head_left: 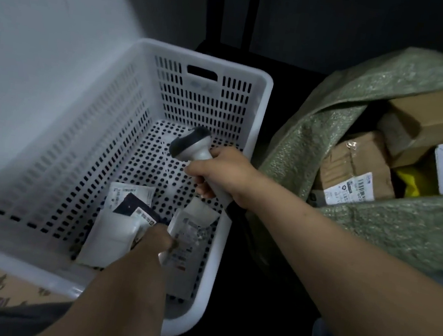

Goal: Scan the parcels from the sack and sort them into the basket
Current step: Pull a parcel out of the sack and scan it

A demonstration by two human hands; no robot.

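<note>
Fingers round scanner; parcel labels blurred

White slotted basket holding flat white parcels, green sack of cardboard boxes

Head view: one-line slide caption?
Right hand grips a scanner over the white basket; left hand is at the flat parcels inside, green sack of boxes alongside.

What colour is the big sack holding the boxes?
Pale green; the sack shows best in the head view.
</note>
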